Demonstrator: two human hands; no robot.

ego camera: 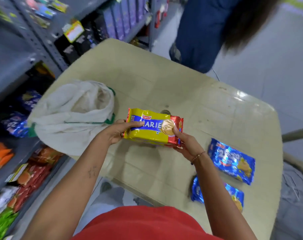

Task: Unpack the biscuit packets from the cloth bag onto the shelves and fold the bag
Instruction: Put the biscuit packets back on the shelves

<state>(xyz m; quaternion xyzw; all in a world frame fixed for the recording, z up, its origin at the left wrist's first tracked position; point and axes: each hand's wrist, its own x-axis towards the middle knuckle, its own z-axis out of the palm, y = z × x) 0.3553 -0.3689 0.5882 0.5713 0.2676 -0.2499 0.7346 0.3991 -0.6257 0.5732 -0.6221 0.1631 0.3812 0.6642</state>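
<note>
A yellow and red Marie biscuit packet [151, 134] is held just above the beige plastic table [164, 80]. My left hand [118, 131] grips its left end and my right hand [185, 142] grips its right end. The white cloth bag [69, 116] with green trim lies slumped on the table's left side, mouth open toward the packet; its inside is not visible. Two blue biscuit packets lie on the table's right side, one further out [232, 161] and one near the front edge [216, 193].
Grey metal shelves [26, 49] run along the left, stocked with blue, orange, red and green packets [29, 175]. Another person in blue trousers [199, 32] stands beyond the table's far edge. Grey floor lies to the right.
</note>
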